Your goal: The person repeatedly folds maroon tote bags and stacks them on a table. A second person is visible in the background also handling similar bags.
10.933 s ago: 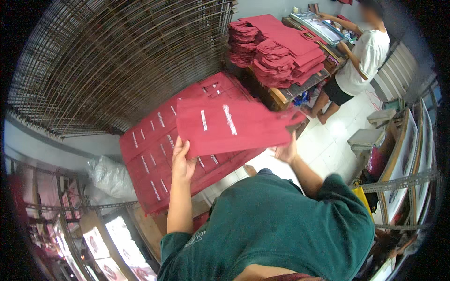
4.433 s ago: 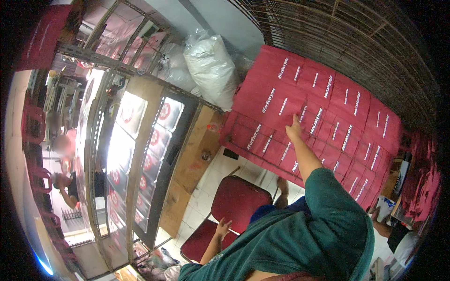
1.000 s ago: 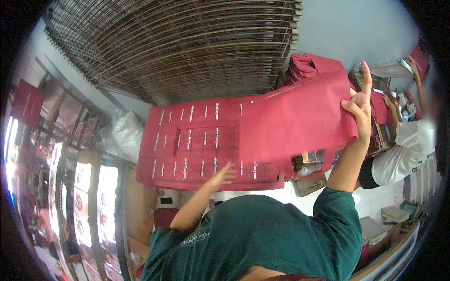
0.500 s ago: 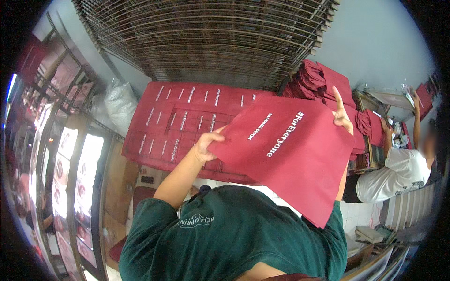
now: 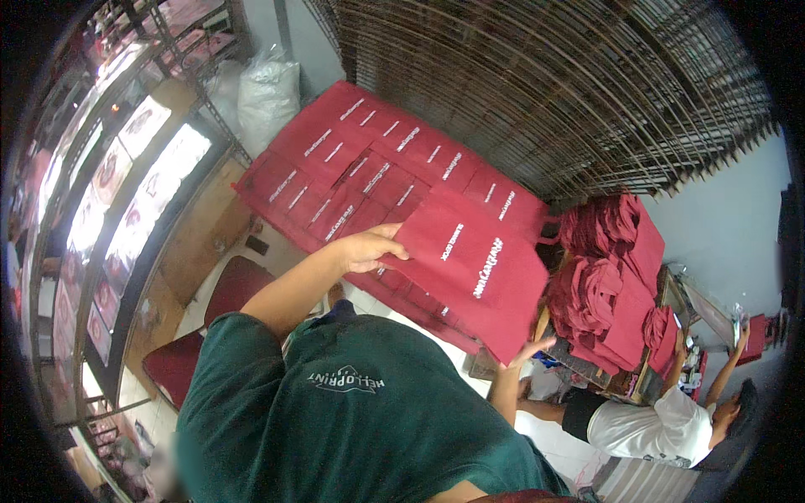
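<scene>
My left hand [image 5: 376, 250] grips the near-left edge of a flat dark-red fabric bag [image 5: 453, 289] with white lettering, its thumb on top. The bag is tilted above the table's near side. At its lower right corner is my right hand [image 5: 527, 352], with fingers stretched out and partly hidden by the fabric. Beneath and beyond it, several similar printed red bags [image 5: 335, 152] lie flat in overlapping rows across the table.
Heaps of folded red bags [image 5: 599, 293] stand right of the table. A slatted rack [image 5: 537, 92] rises behind. Stuffed clear plastic sacks [image 5: 268, 96] stand at the far left. A red chair [image 5: 239, 289] sits at left. A co-worker in a white shirt [image 5: 646, 427] works at right.
My view has turned, so the table appears slanted. The held bag has come lower and nearer the table. My right hand has moved from its upper right edge to its lower corner.
</scene>
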### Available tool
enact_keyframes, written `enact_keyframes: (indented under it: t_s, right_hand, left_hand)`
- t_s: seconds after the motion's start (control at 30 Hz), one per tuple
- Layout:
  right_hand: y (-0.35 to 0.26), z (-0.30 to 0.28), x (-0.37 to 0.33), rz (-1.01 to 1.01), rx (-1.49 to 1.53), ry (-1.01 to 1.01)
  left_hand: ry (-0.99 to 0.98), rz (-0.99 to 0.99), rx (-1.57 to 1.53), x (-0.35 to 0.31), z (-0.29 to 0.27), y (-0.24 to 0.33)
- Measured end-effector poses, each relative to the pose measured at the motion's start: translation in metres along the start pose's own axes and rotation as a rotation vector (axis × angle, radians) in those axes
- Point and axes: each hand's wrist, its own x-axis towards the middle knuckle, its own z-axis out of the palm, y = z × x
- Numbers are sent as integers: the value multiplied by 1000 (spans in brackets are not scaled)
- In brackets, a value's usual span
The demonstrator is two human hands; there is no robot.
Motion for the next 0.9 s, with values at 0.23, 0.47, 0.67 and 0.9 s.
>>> enact_keyframes:
  t_s: [0.23,0.47,0.67,0.9]
  right_hand:
    - [65,-59,79,773,-700,278]
    - [129,23,105,754,-602,298]
    - [168,53,144,715,-858,329]
    - [207,78,193,492,-705,390]
  left_hand:
    - [291,-193,71,-6,-114,-35]
    - [274,-147,-33,-29,-226,-43]
    - [351,-225,64,-10,-262,11]
    - [246,194,154,56,-322,33]
